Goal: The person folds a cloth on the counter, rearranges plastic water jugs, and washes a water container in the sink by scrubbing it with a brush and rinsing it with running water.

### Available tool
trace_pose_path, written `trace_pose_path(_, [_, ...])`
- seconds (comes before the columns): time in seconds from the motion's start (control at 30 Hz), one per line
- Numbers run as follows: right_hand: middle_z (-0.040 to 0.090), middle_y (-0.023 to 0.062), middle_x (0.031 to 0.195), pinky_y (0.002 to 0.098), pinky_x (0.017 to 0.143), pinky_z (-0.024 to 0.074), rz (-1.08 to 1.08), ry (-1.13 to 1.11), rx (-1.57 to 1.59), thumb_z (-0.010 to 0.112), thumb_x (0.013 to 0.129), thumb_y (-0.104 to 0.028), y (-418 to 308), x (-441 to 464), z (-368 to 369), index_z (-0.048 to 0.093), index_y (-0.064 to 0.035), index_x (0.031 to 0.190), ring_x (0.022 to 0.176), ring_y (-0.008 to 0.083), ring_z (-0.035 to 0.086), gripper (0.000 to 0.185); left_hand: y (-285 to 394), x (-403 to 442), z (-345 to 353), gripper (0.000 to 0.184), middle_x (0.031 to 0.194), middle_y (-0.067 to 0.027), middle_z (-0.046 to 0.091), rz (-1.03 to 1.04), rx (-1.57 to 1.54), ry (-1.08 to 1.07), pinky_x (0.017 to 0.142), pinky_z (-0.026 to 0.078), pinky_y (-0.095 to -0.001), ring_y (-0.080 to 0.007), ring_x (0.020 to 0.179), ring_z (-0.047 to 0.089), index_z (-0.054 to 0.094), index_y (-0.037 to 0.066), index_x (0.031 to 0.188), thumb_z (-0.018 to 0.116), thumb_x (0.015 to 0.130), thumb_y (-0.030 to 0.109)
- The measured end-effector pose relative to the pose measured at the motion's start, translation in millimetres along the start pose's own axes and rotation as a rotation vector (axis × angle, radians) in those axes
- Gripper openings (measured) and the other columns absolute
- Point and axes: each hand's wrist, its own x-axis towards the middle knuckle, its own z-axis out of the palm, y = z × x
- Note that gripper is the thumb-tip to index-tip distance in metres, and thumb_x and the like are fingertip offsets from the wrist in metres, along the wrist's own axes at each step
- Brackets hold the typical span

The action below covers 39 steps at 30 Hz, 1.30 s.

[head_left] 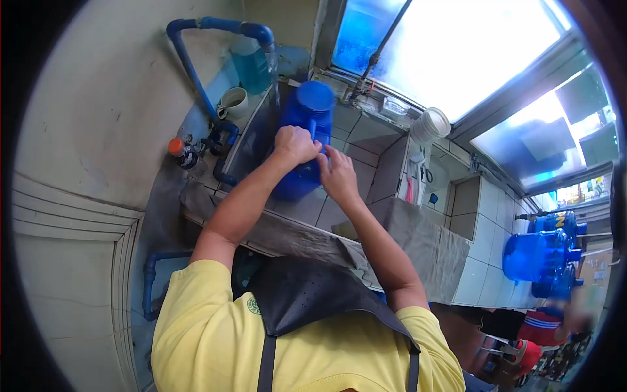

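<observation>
A blue plastic water jug (pixel 302 179) with a round blue cap (pixel 315 97) stands in a tiled sink (pixel 353 173). My left hand (pixel 297 144) is closed at the jug's handle, with its fingers partly hidden behind the knuckles. Close beside it, my right hand (pixel 338 173) has its fingers bent and apart, the tips at the jug's side near my left fingers. Water runs from the end of a blue pipe (pixel 258 32) down behind the jug on its left.
On the left ledge are a white mug (pixel 234 102), a bottle of teal liquid (pixel 251 72) and an orange-capped bottle (pixel 185 155). A white bucket (pixel 431 124) stands by the window. Grey cloth (pixel 424 242) drapes the sink edge. Large blue water bottles (pixel 535 255) and another person (pixel 535 326) are far right.
</observation>
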Motion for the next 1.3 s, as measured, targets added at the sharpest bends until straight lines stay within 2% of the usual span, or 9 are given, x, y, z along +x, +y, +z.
trace_pose_path(0.1, [0.061, 0.0170, 0.133, 0.0435, 0.095, 0.0481, 0.031, -0.025, 0.046, 0.064, 0.094, -0.036, -26.5, -7.2, -6.1, 0.060, -0.0010, 0.129, 0.118, 0.0400, 0.058, 0.049, -17.7, 23.0, 17.8, 0.061, 0.076, -0.0199, 0.073, 0.063, -0.052, -0.016, 0.067, 0.055, -0.0438, -0.0335, 0.071, 0.071, 0.075, 0.000, 0.078, 0.052, 0.092, 0.055])
trace_pose_path(0.17, [0.057, 0.0186, 0.138, 0.0473, 0.100, 0.0455, 0.058, 0.057, -0.365, 0.069, 0.090, -0.041, -37.5, -14.8, -5.4, 0.056, -0.0031, 0.136, 0.128, 0.0380, 0.053, 0.060, -16.3, 18.7, -21.7, 0.065, 0.074, -0.0177, 0.072, -0.188, -0.406, -0.484, 0.067, 0.055, -0.0430, -0.0347, 0.067, 0.069, 0.076, 0.001, 0.080, 0.051, 0.091, 0.060])
trace_pose_path(0.27, [0.053, 0.0184, 0.143, 0.0490, 0.105, 0.0423, 0.017, -0.005, -0.381, 0.070, 0.089, -0.043, -14.1, -2.5, -7.9, 0.052, -0.0066, 0.142, 0.131, 0.0370, 0.051, 0.067, -23.0, 25.8, -40.2, 0.060, 0.071, -0.0146, 0.071, 0.035, 0.060, 0.009, 0.067, 0.055, -0.0406, -0.0314, 0.064, 0.068, 0.075, 0.003, 0.079, 0.056, 0.090, 0.059])
trace_pose_path(0.5, [0.056, 0.0157, 0.141, 0.0473, 0.103, 0.0456, -0.323, -0.117, -0.139, 0.074, 0.086, -0.038, 40.5, 19.1, -58.7, 0.056, -0.0121, 0.140, 0.128, 0.0348, 0.055, 0.063, -95.8, 103.2, 19.5, 0.062, 0.145, -0.0142, 0.053, 0.556, 0.278, 0.816, 0.099, 0.044, -0.0501, -0.0311, 0.126, 0.054, 0.062, 0.017, 0.135, 0.062, 0.086, 0.055])
trace_pose_path(0.57, [0.063, 0.0126, 0.126, 0.0436, 0.091, 0.0524, -0.068, 0.062, -0.201, 0.073, 0.087, -0.030, 60.5, 4.1, -69.4, 0.066, -0.0094, 0.125, 0.112, 0.0323, 0.062, 0.045, -92.3, 93.1, 20.7, 0.067, 0.159, -0.0103, 0.033, 0.243, 0.087, 0.335, 0.110, 0.032, -0.0550, -0.0343, 0.141, 0.035, 0.049, 0.027, 0.147, 0.061, 0.087, 0.054])
trace_pose_path(0.87, [0.065, 0.0154, 0.092, 0.0440, 0.065, 0.0557, 0.452, 0.107, -0.950, 0.061, 0.084, -0.010, 202.8, -44.4, -80.3, 0.067, -0.0068, 0.092, 0.080, 0.0382, 0.066, 0.011, -52.9, 77.2, 12.5, 0.066, 0.152, -0.0119, 0.042, -0.074, -0.059, 0.298, 0.108, 0.035, -0.0548, -0.0333, 0.136, 0.042, 0.050, 0.027, 0.145, 0.058, 0.089, 0.060])
trace_pose_path(1.03, [0.067, 0.0164, 0.085, 0.0448, 0.063, 0.0550, 0.425, 0.153, -0.910, 0.060, 0.084, -0.015, 210.5, -38.2, -79.1, 0.068, -0.0065, 0.091, 0.076, 0.0366, 0.068, 0.014, -39.4, 69.0, 18.6, 0.066, 0.137, -0.0140, 0.054, -0.319, 0.025, 0.477, 0.103, 0.042, -0.0492, -0.0322, 0.123, 0.054, 0.061, 0.019, 0.134, 0.060, 0.087, 0.065])
trace_pose_path(1.17, [0.068, 0.0188, 0.078, 0.0437, 0.062, 0.0544, 0.421, 0.056, -0.674, 0.060, 0.082, -0.017, 197.9, -35.4, -96.8, 0.068, -0.0060, 0.090, 0.075, 0.0329, 0.069, 0.016, -94.1, 69.7, 13.2, 0.065, 0.129, -0.0166, 0.060, -0.060, -0.311, 0.213, 0.096, 0.047, -0.0425, -0.0331, 0.111, 0.060, 0.069, 0.011, 0.119, 0.067, 0.084, 0.065])
trace_pose_path(1.3, [0.065, 0.0138, 0.072, 0.0364, 0.052, 0.0482, 0.519, 0.095, -0.195, 0.058, 0.087, -0.021, 172.4, -17.4, -102.1, 0.067, -0.0062, 0.091, 0.059, 0.0244, 0.061, 0.018, -111.1, 73.6, 87.2, 0.041, 0.107, -0.0100, 0.071, 0.018, -0.908, 0.553, 0.081, 0.052, -0.0312, -0.0210, 0.089, 0.064, 0.072, 0.007, 0.111, 0.073, 0.089, 0.042])
